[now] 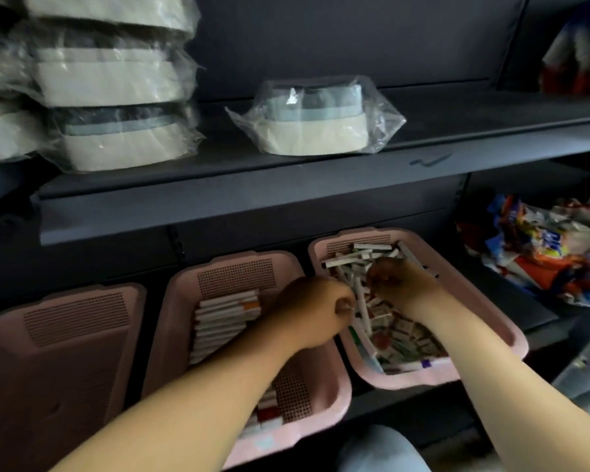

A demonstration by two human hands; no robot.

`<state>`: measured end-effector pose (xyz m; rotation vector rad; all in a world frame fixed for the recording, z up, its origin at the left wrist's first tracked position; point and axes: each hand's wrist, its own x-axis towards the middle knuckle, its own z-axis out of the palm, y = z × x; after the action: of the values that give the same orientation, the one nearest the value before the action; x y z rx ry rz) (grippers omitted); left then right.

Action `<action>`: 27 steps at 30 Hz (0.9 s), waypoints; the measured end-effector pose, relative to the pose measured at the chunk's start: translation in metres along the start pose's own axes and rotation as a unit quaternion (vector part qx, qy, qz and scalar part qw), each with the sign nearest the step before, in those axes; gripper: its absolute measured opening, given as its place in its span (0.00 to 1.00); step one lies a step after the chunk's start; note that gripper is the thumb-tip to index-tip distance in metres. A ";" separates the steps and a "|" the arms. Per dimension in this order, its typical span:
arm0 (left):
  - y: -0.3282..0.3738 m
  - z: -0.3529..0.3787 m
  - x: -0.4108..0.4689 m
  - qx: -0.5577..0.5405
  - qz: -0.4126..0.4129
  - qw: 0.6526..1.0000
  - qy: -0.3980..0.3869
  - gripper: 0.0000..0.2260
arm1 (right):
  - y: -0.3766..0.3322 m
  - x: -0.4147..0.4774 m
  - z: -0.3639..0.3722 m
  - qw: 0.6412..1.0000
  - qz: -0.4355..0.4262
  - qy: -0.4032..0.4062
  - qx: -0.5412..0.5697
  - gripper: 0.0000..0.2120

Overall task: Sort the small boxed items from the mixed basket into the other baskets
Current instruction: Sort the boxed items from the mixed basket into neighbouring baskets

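Mixed basket: the pink mixed basket (433, 374) sat at 3 o'clock of the row, and I saw it heaped with long slim boxes (361, 253) toward its 12 o'clock end and small boxed items (402, 330) toward 6 o'clock.
Middle basket: the pink middle basket (235, 277) held white slim boxes (222, 318) laid in a neat row.
Left basket: the pink left basket (75, 318) stood at 9 o'clock of the middle one.
Left hand: my view had the left hand (315, 310) over the seam between the middle and mixed baskets, fingers curled tight, pinching a small pale item (346, 306).
Right hand: the right hand (401, 281) was in the mixed basket, fingers curled down among the boxes; I could not tell whether it held any.
Upper shelf: plastic-wrapped bundles (314, 120) lay at 12 o'clock.
Side shelf: colourful packets (542, 250) were piled at 3 o'clock of the mixed basket.
Writing: everything printed was too blurred for me to read.
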<state>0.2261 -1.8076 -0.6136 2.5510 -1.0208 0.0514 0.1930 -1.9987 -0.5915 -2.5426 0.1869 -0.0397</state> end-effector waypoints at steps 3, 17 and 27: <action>0.034 0.022 0.016 -0.045 0.008 0.998 -0.046 0.07 | 0.031 -0.018 -0.023 0.994 0.102 0.007 0.050 0.18; 0.063 0.071 0.030 0.102 -0.004 0.991 -0.084 0.13 | 0.098 -0.023 -0.006 0.976 0.094 -0.093 -0.176 0.14; 0.071 0.076 0.034 0.262 0.036 0.947 -0.184 0.21 | 0.106 -0.016 0.001 0.977 0.124 -0.109 -0.136 0.13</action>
<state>0.1954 -1.9047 -0.6537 3.0810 -1.3937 -0.1620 0.1641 -2.0830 -0.6513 -2.7481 0.4484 0.3842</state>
